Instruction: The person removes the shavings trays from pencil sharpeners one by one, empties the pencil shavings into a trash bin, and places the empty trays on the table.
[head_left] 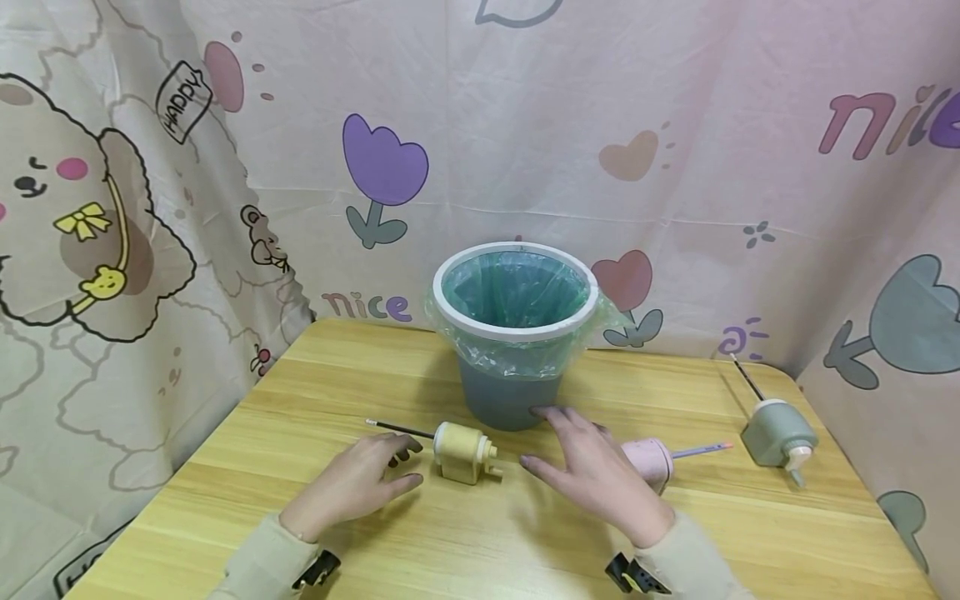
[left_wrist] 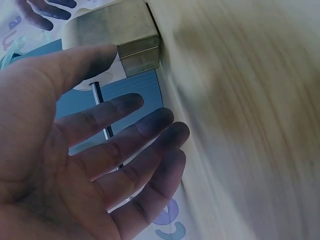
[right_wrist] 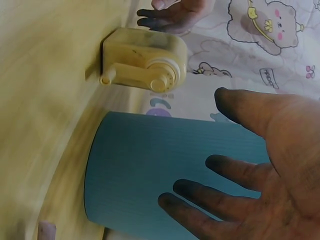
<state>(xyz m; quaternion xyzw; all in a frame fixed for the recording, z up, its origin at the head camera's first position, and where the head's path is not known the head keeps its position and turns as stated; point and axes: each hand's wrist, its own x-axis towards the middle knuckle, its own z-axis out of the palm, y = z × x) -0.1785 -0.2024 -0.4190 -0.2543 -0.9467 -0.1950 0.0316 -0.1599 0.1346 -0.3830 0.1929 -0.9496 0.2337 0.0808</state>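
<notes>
The yellow pencil sharpener [head_left: 457, 454] sits on the desk [head_left: 337, 375] between the 2 hands, in front of the bin, with a black pencil [head_left: 401, 429] stuck into its white face and a crank [head_left: 492, 458] on the opposite end. Both grips are released: the left hand [head_left: 360, 477] has its fingers spread beside the pencil, and the right hand [head_left: 592, 467] reaches out past the crank side, fingers apart, holding nothing. The sharpener looks like a light, stiff plastic box, probably smooth enough to slide if only pushed; its flat sides seem the surest hold, while the crank would likely turn and the thin pencil could snap or pull loose. Any shavings inside it are hidden. The blue-grey bin [head_left: 510, 392] wears a thin green liner [head_left: 517, 287], soft and easily torn by the look of it, folded out under a white rim; its bottom cannot be made out. 2 more sharpeners, 1 pink [head_left: 648, 461] and 1 grey-green [head_left: 780, 432], stand to the right, each with a pencil inserted.
</notes>
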